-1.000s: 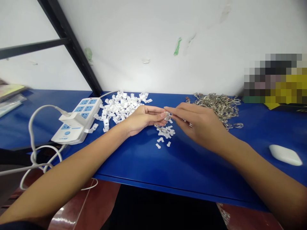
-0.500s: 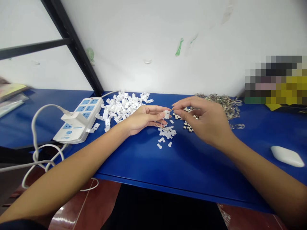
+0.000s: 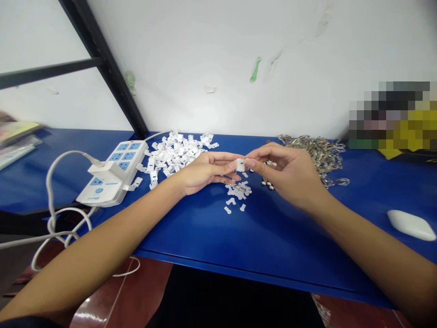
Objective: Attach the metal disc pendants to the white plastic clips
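Observation:
Between the thumb and fingers of my left hand [image 3: 205, 172] is a small white plastic casing [image 3: 240, 165]. A thin metal clip or chain [image 3: 234, 180] hangs below it. My right hand [image 3: 290, 171] is closed in a pinch, its fingertips at the casing's right side; whatever lies between them is too small to make out. Under the hands lies a little heap of flat white tabs [image 3: 240, 190]. Round silvery button-like discs [image 3: 268, 184] lie partly hidden behind my right hand.
A pile of white plastic casings [image 3: 179, 150] is behind my left hand. Metal clips [image 3: 322, 152] are heaped behind my right hand. A power strip [image 3: 114, 175] with white cables stands at left. A white rounded case [image 3: 411, 225] lies at right on the blue table [image 3: 259, 255].
My right hand has moved left and closed its fingertips against the casing's right side. It now covers more of the discs. My left hand stays nearly in place, holding the casing.

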A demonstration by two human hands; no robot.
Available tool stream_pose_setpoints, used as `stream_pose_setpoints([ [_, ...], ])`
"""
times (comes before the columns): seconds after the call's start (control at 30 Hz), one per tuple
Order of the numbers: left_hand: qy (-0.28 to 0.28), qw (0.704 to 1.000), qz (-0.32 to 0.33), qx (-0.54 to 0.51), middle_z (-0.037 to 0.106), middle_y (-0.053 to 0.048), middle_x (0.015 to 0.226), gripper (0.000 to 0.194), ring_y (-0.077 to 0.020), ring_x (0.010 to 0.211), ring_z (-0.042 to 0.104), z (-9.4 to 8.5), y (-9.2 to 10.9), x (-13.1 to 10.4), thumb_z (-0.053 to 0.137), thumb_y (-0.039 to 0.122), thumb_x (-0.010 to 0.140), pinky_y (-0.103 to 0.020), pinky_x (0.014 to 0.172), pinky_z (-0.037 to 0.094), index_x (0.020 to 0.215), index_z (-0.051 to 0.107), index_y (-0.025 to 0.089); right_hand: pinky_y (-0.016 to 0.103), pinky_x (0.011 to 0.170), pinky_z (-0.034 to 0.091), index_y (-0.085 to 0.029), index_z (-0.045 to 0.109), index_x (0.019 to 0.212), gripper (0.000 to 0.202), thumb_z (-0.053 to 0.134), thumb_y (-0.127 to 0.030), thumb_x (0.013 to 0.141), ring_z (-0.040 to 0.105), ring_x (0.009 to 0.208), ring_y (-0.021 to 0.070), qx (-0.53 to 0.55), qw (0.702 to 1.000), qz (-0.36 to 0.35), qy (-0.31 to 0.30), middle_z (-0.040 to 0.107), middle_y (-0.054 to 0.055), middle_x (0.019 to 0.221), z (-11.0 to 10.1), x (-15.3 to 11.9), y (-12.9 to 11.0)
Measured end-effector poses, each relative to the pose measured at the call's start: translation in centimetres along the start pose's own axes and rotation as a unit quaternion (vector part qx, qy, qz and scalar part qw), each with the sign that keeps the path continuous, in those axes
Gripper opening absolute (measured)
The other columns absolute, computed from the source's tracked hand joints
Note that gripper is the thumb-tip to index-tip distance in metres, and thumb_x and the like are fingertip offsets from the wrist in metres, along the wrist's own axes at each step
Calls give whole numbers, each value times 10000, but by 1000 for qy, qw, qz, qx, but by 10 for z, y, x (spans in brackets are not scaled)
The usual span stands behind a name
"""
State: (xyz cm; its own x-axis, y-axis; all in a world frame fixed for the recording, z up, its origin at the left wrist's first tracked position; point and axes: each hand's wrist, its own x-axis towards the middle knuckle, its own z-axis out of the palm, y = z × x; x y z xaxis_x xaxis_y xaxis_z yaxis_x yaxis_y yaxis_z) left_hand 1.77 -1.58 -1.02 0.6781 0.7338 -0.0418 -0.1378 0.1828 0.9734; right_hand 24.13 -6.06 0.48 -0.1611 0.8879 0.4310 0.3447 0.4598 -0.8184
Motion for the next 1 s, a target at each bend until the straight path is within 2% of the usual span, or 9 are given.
stream_pose_setpoints([
  [0.1,1,1000,-7,3,776,-108,1077,349,-167,917,726,0,-1,0,787,266,910,-333,859,580,1251,754,196,346,678,507,-261,794,913,199,772,-455,869,629,830,188,14,1000,22,-17,721,45,935,0,0,2],
  [0.23,1,1000,-3,3,779,-105,1071,340,-165,918,728,0,0,1,790,269,908,-329,859,581,1239,759,196,344,643,481,-254,793,924,229,768,-474,868,606,758,172,11,999,46,-27,715,44,929,0,-1,3],
  [0.37,3,1000,-6,14,780,-100,1057,351,-168,919,730,1,0,0,790,260,907,-329,857,582,1252,757,198,339,657,495,-257,793,896,200,785,-452,857,612,818,185,16,999,35,-14,708,48,922,2,-1,1],
  [0.5,5,1000,-2,1,785,-95,1044,358,-166,914,730,3,0,-2,798,268,898,-329,863,582,1250,762,212,310,591,485,-258,798,893,171,800,-422,849,607,827,184,38,999,24,-3,688,49,909,5,-3,0],
  [0.63,18,1000,8,11,787,-89,1028,362,-161,899,729,4,0,-2,804,260,891,-318,858,582,1248,764,214,288,550,482,-247,799,906,193,815,-425,834,598,763,160,86,995,53,-17,701,44,912,7,-3,1],
  [0.8,4,1000,8,3,788,-85,1014,359,-159,903,731,4,0,-2,798,257,898,-321,869,587,1253,761,212,286,536,486,-251,804,934,238,830,-454,814,564,622,127,155,981,95,-63,706,17,797,6,-3,5],
  [1.0,3,1000,11,-5,792,-103,1053,340,-177,951,747,3,1,-2,804,243,891,-357,951,577,1226,770,190,289,548,507,-232,787,908,284,814,-501,824,575,579,112,134,986,85,-44,736,25,847,4,-2,5],
])
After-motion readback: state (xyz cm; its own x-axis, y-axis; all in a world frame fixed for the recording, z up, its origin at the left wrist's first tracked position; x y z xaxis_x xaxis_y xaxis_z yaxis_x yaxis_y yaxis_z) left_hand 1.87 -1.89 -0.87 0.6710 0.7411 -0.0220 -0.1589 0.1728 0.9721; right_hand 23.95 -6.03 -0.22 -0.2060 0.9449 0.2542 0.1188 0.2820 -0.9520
